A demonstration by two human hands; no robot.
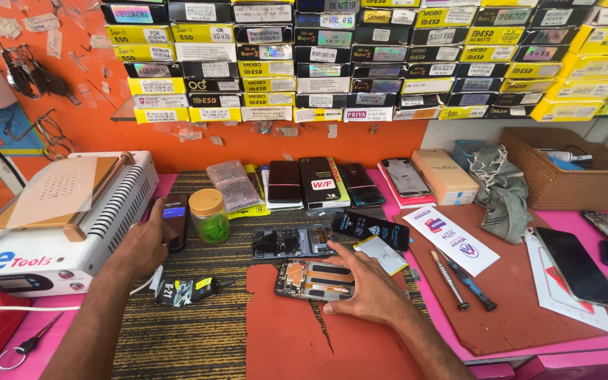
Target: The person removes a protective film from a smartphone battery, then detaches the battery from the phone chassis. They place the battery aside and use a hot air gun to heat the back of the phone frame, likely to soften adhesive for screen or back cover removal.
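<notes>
right hand (369, 292) flat on opened phone (316, 280) mid surface, long axis left-right, nothing gripped; left hand (150, 243) touching lit phone (175, 220) toward left edge, not clasped

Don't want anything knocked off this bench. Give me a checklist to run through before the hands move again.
1. Right hand resting on the opened phone on the red mat: ok, fingers spread over its right end.
2. Left hand at the small dark phone beside the white heating machine: ok, touching it; grip cannot tell.
3. Second opened phone lying flat, apart from both hands: ok.
4. Green jar upright with lid on: ok, but it stands close to the left hand.
5. Two screwdrivers lying near the right hand: ok.
6. Loose screws on the mat: cannot tell, too small.
</notes>
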